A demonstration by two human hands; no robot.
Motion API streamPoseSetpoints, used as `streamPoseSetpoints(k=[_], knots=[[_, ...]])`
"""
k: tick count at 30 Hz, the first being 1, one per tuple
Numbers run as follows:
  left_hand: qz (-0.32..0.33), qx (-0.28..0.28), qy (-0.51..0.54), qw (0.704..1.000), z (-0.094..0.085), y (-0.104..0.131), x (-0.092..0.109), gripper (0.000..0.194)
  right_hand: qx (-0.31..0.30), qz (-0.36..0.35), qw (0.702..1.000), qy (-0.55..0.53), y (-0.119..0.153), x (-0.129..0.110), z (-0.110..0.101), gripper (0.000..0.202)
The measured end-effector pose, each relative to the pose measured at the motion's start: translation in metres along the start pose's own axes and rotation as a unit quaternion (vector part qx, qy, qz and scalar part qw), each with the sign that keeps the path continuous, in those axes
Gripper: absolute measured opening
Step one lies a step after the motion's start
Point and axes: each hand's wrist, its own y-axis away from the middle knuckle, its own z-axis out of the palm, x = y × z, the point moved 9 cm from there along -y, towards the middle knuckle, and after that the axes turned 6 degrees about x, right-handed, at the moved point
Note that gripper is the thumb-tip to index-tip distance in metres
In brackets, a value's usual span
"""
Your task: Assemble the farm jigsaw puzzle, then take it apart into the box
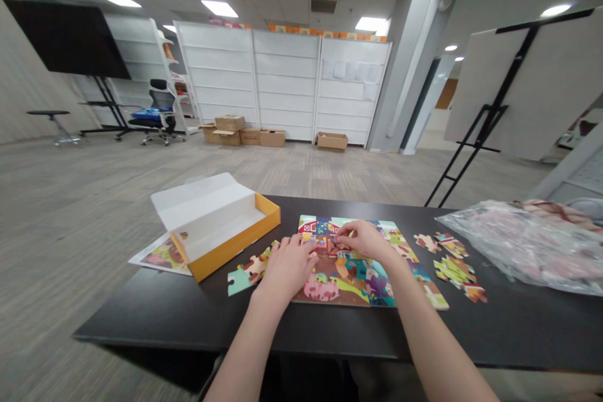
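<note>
Two bare hands work over a colorful jigsaw puzzle (351, 292) that lies flat on a black table (188, 320), just right of center in the lower half of the frame. The left hand (288, 266) rests on the puzzle's left part, palm down, its fingers a little spread and reaching toward the middle. The right hand (365, 240) comes in from the lower right, its fingers curled and their tips bent down to the upper middle of the puzzle — whether they pinch a piece there, I cannot tell. Some loose pieces (249, 272) lie beside the left hand, between it and a yellow box (230, 252) that stands open with its white lid raised, left of center. A printed sheet (155, 256) shows at the box's left side, partly hidden by it. More pieces (455, 269), some overlapping, sit to the right of the puzzle, and a clear plastic bag (522, 248) with something pink inside spreads over the table at the right edge of the frame. Farther back, cardboard boxes (249, 137) stand on the floor against white shelving (286, 85) — a black screen (68, 41) fills the upper left.
</note>
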Motion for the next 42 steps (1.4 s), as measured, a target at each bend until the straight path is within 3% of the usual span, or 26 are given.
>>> streamPoseSetpoints(k=[7,21,33,42], knots=[[0.011,0.000,0.014,1.000,0.003,-0.001,0.003,0.035,-0.022,-0.050,0.998,0.016,0.017,-0.012,0.010,0.016],[0.007,0.006,0.016,1.000,0.004,-0.001,0.007,0.030,0.018,-0.048,0.997,0.056,0.028,-0.015,0.009,0.022],[-0.010,0.015,0.017,1.000,0.008,-0.001,0.010,0.030,-0.007,-0.044,0.998,0.054,0.027,-0.014,0.017,0.022],[-0.012,0.020,0.037,0.999,0.020,-0.006,0.001,0.032,-0.010,-0.044,0.998,0.052,0.032,-0.025,0.011,0.018]])
